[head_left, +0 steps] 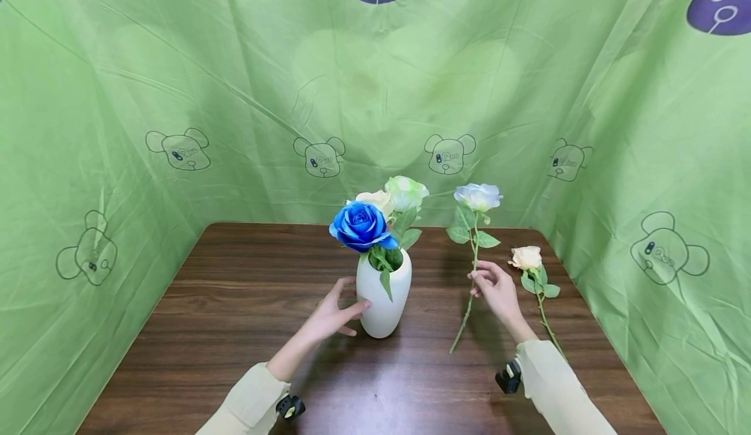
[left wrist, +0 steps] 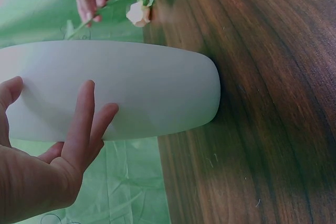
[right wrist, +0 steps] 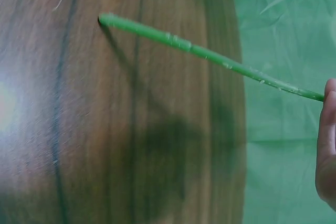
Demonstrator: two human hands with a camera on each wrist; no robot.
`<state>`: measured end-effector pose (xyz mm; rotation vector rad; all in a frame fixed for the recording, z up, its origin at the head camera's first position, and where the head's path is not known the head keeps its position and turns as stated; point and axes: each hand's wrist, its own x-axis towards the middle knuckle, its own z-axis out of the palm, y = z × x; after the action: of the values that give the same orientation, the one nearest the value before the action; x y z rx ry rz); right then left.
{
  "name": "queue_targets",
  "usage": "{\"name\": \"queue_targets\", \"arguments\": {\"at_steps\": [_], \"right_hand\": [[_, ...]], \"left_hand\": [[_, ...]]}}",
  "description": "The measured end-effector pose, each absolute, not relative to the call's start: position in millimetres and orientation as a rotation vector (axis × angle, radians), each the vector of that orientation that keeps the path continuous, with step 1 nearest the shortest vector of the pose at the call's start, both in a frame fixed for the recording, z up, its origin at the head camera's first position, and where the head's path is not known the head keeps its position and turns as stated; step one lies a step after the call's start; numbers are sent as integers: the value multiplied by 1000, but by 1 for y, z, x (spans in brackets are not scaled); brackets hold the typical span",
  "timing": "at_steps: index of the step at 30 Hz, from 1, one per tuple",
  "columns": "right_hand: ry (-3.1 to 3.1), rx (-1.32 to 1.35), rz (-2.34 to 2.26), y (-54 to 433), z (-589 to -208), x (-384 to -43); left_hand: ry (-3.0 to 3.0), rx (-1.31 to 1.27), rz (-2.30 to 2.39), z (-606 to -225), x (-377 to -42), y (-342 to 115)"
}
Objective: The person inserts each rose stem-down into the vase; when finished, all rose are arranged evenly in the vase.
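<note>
A white vase (head_left: 382, 298) stands upright on the table, holding a bright blue rose (head_left: 360, 226), a cream flower (head_left: 375, 201) and a green-white flower (head_left: 406, 192). At its left side my left hand (head_left: 328, 314) has its fingers spread and fairly straight; some fingertips appear to touch the vase wall. My right hand (head_left: 495, 289) pinches the green stem (right wrist: 210, 53) of a pale blue flower (head_left: 478, 196), held bloom up and tilted to the right of the vase. The stem's cut end points down towards the table.
A peach rose (head_left: 526, 257) lies on the table at the right, near my right forearm. The dark wooden table (head_left: 246, 291) is enclosed by green cloth (head_left: 375, 96) printed with bear heads. Black wrist cameras (head_left: 508, 377) sit on both sleeves.
</note>
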<state>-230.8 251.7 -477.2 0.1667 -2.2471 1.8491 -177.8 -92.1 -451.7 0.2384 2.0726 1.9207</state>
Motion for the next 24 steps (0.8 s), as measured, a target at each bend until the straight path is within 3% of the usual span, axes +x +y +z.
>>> {"name": "queue_targets", "arguments": {"at_steps": [7, 24], "right_hand": [[-2179, 262, 1834, 231, -442, -218], [-1983, 551, 1829, 196, -384, -199]], "left_hand": [[2083, 259, 1896, -431, -168, -91], [2074, 250, 1907, -429, -167, -90]]}}
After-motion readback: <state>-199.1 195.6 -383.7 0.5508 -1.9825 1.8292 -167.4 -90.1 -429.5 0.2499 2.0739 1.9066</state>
